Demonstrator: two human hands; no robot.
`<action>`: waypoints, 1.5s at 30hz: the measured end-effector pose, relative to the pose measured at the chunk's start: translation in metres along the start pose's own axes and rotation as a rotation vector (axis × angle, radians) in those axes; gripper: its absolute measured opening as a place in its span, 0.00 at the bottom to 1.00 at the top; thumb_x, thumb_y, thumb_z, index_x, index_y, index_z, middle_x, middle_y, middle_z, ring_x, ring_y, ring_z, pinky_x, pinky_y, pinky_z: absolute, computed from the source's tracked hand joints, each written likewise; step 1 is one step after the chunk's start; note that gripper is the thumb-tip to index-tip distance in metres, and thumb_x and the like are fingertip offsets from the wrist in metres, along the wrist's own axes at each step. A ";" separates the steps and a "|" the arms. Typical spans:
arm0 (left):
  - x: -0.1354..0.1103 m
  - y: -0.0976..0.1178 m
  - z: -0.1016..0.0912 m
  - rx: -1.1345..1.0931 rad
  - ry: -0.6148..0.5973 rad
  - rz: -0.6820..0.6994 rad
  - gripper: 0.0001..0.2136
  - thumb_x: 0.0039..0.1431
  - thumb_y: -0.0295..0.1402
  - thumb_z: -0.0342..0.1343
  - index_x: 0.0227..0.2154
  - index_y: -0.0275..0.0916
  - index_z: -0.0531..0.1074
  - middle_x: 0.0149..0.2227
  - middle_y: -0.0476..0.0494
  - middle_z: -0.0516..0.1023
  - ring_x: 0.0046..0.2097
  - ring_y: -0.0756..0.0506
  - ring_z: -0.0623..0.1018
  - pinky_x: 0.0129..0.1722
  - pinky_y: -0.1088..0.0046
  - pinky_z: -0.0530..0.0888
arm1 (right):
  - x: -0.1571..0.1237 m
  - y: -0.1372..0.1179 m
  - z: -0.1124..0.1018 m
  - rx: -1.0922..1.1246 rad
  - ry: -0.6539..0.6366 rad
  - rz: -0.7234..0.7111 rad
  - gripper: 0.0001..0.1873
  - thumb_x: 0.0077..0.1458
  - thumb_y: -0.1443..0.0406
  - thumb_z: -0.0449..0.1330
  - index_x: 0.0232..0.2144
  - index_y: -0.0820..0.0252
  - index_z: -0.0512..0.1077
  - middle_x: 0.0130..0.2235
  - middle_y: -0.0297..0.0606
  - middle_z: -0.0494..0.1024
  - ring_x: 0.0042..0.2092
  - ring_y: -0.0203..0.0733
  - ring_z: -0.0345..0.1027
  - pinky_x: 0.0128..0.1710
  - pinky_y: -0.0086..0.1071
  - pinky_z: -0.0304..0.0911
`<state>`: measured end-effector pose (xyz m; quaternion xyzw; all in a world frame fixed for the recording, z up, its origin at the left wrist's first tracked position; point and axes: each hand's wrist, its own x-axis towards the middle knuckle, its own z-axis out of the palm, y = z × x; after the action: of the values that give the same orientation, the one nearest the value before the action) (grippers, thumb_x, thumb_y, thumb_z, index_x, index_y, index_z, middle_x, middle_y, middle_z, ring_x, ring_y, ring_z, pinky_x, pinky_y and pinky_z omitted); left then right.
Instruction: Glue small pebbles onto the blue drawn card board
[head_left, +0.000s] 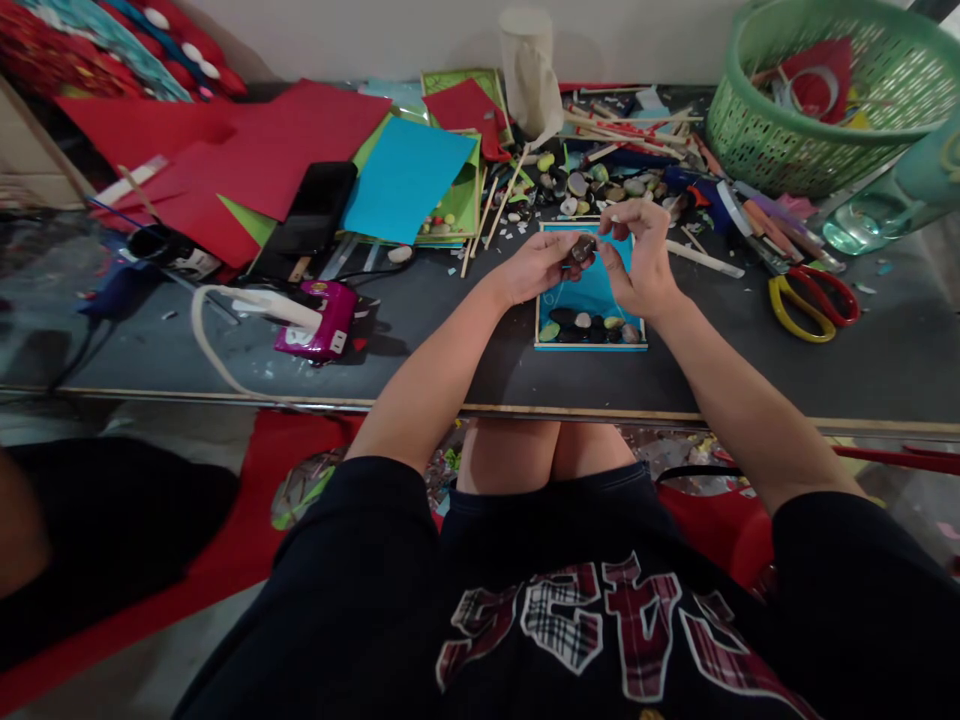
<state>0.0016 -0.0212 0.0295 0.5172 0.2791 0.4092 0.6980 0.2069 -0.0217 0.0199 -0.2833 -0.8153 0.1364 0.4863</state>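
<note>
Both my hands meet above a small blue card (590, 298) framed with thin sticks on the dark table. My left hand (538, 266) pinches a small dark pebble (581, 250) between thumb and fingers. My right hand (639, 258) is curled beside it, fingertips touching the same pebble. A row of several painted pebbles (592, 326) lies along the near edge of the card. A pile of loose painted pebbles (592, 186) sits just beyond the card.
Red, blue and green paper sheets (315, 160) cover the far left. A pink glue gun (319, 318) lies at left, yellow-and-red scissors (814, 296) at right, a green basket (825, 95) at far right, wooden sticks (630, 125) and a white roll (529, 70) behind.
</note>
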 end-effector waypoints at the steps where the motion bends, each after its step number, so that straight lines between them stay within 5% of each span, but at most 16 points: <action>1: 0.000 -0.002 -0.001 0.008 0.002 0.010 0.21 0.71 0.50 0.58 0.35 0.36 0.80 0.31 0.48 0.76 0.34 0.52 0.81 0.36 0.74 0.75 | 0.001 -0.002 -0.001 -0.008 -0.010 0.003 0.27 0.72 0.38 0.48 0.56 0.49 0.61 0.51 0.41 0.74 0.53 0.49 0.75 0.59 0.64 0.73; 10: 0.002 -0.009 -0.006 0.030 -0.033 0.056 0.20 0.70 0.51 0.60 0.33 0.37 0.78 0.31 0.49 0.75 0.34 0.50 0.80 0.38 0.72 0.75 | 0.003 -0.005 -0.003 -0.005 -0.134 -0.027 0.25 0.75 0.42 0.46 0.59 0.49 0.58 0.49 0.40 0.77 0.49 0.47 0.79 0.54 0.59 0.78; 24: 0.002 -0.009 -0.003 -0.061 -0.026 0.002 0.20 0.67 0.50 0.63 0.31 0.36 0.77 0.29 0.51 0.76 0.30 0.53 0.77 0.35 0.74 0.73 | 0.003 -0.010 0.008 -0.210 -0.137 -0.139 0.24 0.78 0.52 0.35 0.64 0.53 0.58 0.47 0.43 0.74 0.50 0.50 0.72 0.56 0.60 0.72; 32: 0.000 -0.004 0.001 -0.065 -0.055 -0.079 0.22 0.70 0.52 0.60 0.29 0.38 0.75 0.29 0.48 0.78 0.32 0.51 0.80 0.37 0.73 0.78 | 0.003 -0.018 0.016 0.028 -0.140 0.145 0.36 0.67 0.32 0.40 0.59 0.46 0.64 0.49 0.46 0.76 0.55 0.55 0.69 0.63 0.62 0.69; 39: -0.005 0.004 0.005 -0.117 -0.092 -0.129 0.20 0.72 0.49 0.58 0.29 0.39 0.74 0.29 0.49 0.78 0.32 0.50 0.80 0.36 0.73 0.77 | 0.008 -0.038 0.015 0.092 -0.145 0.297 0.42 0.62 0.28 0.37 0.62 0.47 0.57 0.44 0.45 0.75 0.46 0.51 0.69 0.53 0.60 0.77; 45: -0.003 0.006 0.006 -0.130 -0.066 -0.150 0.21 0.75 0.46 0.55 0.27 0.38 0.73 0.27 0.49 0.75 0.29 0.52 0.78 0.34 0.73 0.76 | 0.013 -0.040 0.010 0.116 -0.124 0.279 0.40 0.64 0.29 0.40 0.61 0.48 0.53 0.41 0.41 0.75 0.43 0.48 0.69 0.52 0.54 0.78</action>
<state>0.0033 -0.0262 0.0370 0.4616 0.2667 0.3557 0.7677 0.1800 -0.0452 0.0439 -0.3564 -0.7872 0.2667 0.4269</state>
